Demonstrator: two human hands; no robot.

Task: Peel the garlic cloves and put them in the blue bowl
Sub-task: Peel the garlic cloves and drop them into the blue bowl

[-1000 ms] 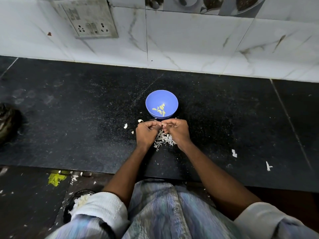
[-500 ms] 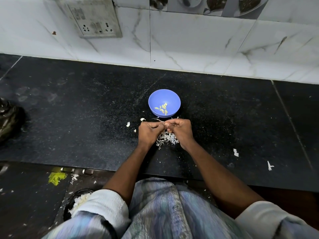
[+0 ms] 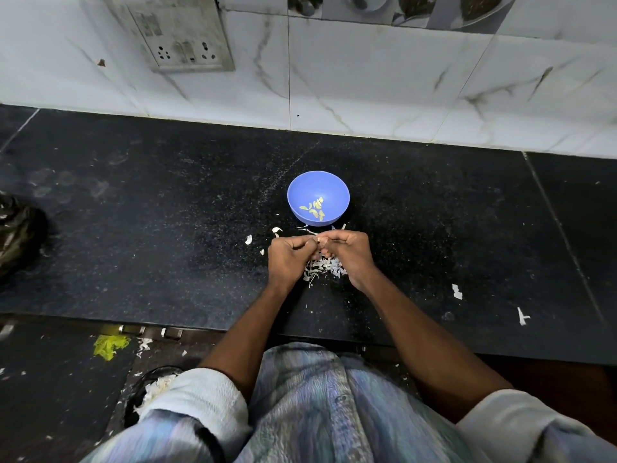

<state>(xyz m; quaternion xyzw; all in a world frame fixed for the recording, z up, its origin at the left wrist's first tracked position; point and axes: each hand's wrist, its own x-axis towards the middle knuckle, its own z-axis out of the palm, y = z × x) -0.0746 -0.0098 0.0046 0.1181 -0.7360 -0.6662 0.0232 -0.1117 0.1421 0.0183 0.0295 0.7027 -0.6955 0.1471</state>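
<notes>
A blue bowl (image 3: 300, 192) stands on the black counter and holds several pale peeled garlic cloves (image 3: 315, 208). Just in front of it my left hand (image 3: 288, 259) and my right hand (image 3: 352, 253) meet with curled fingers. Their fingertips pinch a small garlic clove (image 3: 318, 241) between them; most of it is hidden by the fingers. A heap of white garlic skins (image 3: 325, 267) lies on the counter under and between the hands.
Loose skin scraps (image 3: 248, 239) lie left of the hands, more (image 3: 456, 291) to the right. A dark bag (image 3: 16, 235) sits at the left edge. The tiled wall with a socket plate (image 3: 182, 38) closes the back. The counter's front edge (image 3: 200, 327) is near my body.
Both hands stay together in front of the bowl, working the clove. The view has shifted slightly; nothing else moved.
</notes>
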